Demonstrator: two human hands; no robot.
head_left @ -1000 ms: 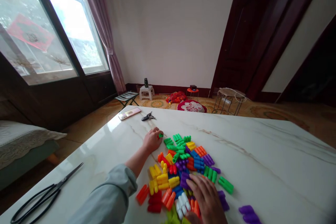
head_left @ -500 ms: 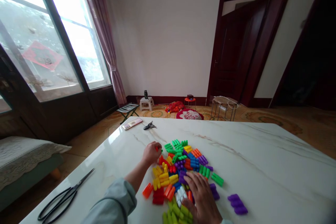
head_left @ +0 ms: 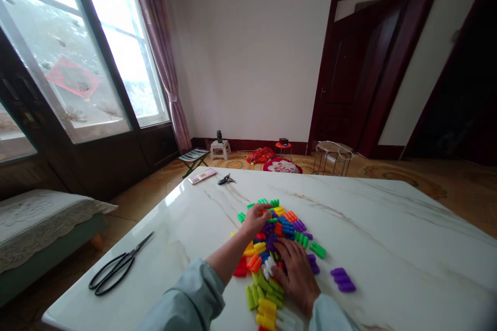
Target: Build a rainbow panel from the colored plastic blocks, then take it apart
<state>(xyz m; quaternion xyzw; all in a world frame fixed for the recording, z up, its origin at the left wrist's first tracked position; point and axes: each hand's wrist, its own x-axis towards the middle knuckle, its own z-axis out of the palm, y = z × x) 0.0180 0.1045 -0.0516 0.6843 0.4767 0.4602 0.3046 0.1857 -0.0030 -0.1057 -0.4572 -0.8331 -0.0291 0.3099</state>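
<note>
Many coloured plastic building blocks (head_left: 287,229), shaped like joined tubes, lie heaped on a white marbled table (head_left: 373,227). My left hand (head_left: 254,221) is over the far left part of the heap, its fingers curled together. A bit of red shows at its fingertips, seemingly a small block mostly hidden by the fingers. My right hand (head_left: 298,271) rests palm down on the near right side, fingers apart, the fingertips touching a purple block (head_left: 271,243). Lime green blocks (head_left: 264,287) and a white block (head_left: 267,268) lie just left of it.
Black-handled scissors (head_left: 120,269) lie at the table's left. A phone (head_left: 202,176) and a set of keys (head_left: 226,179) sit near the far left edge. One purple block (head_left: 342,280) lies apart on the right. Beyond the table stand stools (head_left: 333,152).
My left hand has moved right, from beside the heap to over its far part. My right hand stays on the near right side. The view has shifted slightly.
</note>
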